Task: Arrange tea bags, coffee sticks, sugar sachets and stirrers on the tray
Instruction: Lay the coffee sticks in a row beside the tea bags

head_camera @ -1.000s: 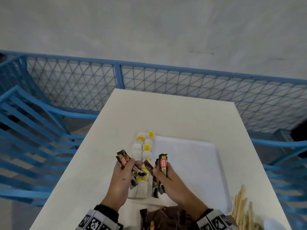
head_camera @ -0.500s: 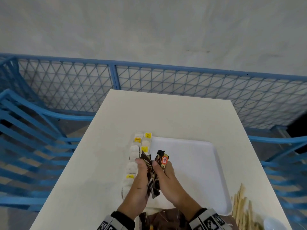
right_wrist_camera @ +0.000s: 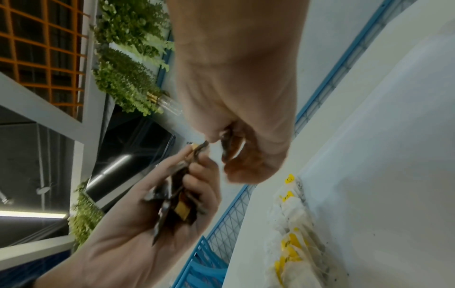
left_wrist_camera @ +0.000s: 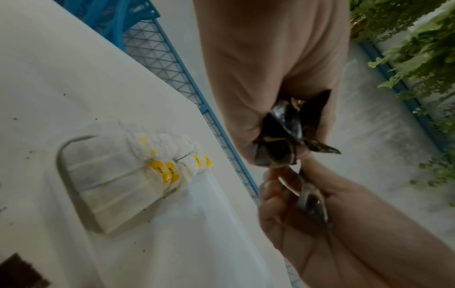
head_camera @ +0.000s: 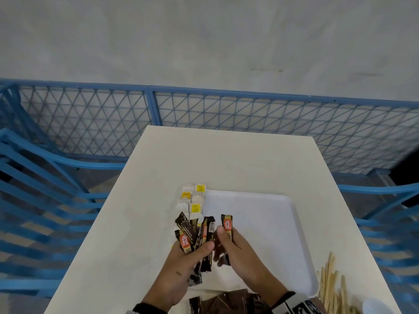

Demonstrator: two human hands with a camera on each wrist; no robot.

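Head view: the left hand (head_camera: 181, 266) grips a fanned bunch of dark brown coffee sticks (head_camera: 195, 236), thumb curled over their fronts; the lower ends of the sticks pass behind the palm and reappear below it. The right hand (head_camera: 235, 252) pinches a single coffee stick (head_camera: 227, 225) upright between thumb and fingers, just beside the bunch; its lower part is covered by the thumb. Both hands hover over the near left part of the white tray (head_camera: 267, 223), which lies on the white desk (head_camera: 204, 159).

Tea bags (head_camera: 192, 200) with yellow tags form a double row along the tray's left edge; the nearer part of the row is hidden behind the bunch and the left hand. Loose brown packets (head_camera: 226, 302) at the desk's near edge are cut off by the frame and partly covered by the wrists. Wooden stirrers (head_camera: 328, 286) lie to the right of the tray, their near ends blurred and cropped.

Left wrist view: the left hand (left_wrist_camera: 270, 87) shows only crumpled stick ends (left_wrist_camera: 280, 136) between its fingers; print is unreadable. The tea bags (left_wrist_camera: 128, 175) appear in overlapping rows.

Right wrist view: the pinched stick is almost wholly hidden inside the right hand (right_wrist_camera: 241, 97); how many sticks it holds cannot be told here.
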